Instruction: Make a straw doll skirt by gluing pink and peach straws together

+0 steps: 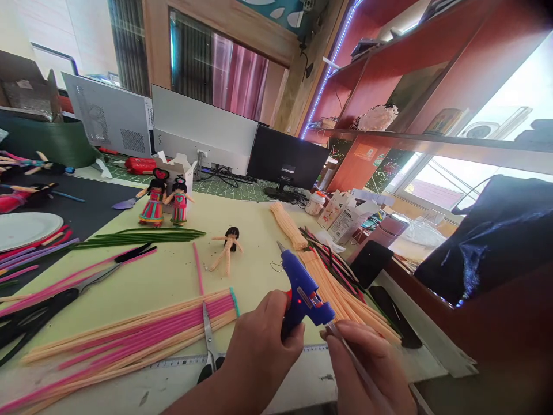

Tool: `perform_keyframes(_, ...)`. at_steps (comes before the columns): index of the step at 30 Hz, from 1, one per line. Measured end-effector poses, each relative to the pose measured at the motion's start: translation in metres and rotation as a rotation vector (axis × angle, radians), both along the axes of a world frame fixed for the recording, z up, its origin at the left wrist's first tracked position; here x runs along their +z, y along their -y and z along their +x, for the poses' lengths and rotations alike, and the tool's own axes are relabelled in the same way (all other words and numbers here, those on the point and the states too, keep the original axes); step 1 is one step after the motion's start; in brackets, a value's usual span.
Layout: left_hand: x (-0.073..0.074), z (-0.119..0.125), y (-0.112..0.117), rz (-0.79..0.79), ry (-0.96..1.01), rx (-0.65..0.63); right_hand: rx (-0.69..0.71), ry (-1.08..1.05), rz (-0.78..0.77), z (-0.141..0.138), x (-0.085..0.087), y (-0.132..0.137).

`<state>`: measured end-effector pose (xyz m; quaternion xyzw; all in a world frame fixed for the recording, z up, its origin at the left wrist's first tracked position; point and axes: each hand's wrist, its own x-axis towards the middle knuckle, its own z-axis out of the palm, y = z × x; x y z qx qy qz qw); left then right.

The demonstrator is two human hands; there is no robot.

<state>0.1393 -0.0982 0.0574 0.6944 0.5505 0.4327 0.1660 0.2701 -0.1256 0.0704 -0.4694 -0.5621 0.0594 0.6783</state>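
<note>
My left hand (263, 340) is wrapped round the handle of a blue hot glue gun (302, 288), whose nozzle tilts up and away and whose small red light is lit. At the gun's rear end, my right hand (371, 369) pinches a translucent glue stick (355, 360); its front tip meets the back of the gun, though how far it goes in I cannot tell. Beyond the nozzle lies a small bare doll (228, 248) with black hair, made of peach pipe cleaners. Left of my left hand are small scissors (208, 334) resting on pink and peach pipe cleaners (147, 328).
Large black scissors (52, 311) lie at left. Two dressed dolls (158, 202) stand near green pipe cleaners (142, 236). Peach pipe cleaner bundles (337, 282), a black phone (395, 314) and a ruler (173, 363) are close by. Monitors (287, 161) line the back.
</note>
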Motion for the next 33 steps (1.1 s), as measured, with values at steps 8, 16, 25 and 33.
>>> perform_keyframes(8, 0.003, -0.001, 0.001, -0.154, 0.045, -0.040, -0.011, -0.032, 0.037, -0.002, -0.002, -0.005)
perform_keyframes(16, 0.001, 0.001, -0.001, -0.194, 0.137, -0.072, -0.033, -0.055, -0.021, -0.006, 0.001, -0.008)
perform_keyframes(25, 0.003, -0.001, -0.013, -0.242, 0.283, -0.166, 0.328, 0.088, -0.644, 0.001, -0.021, -0.035)
perform_keyframes(33, 0.001, -0.036, -0.023, -0.202, 0.116, -0.340, 0.327, -0.013, -0.755, 0.004, -0.026, -0.075)
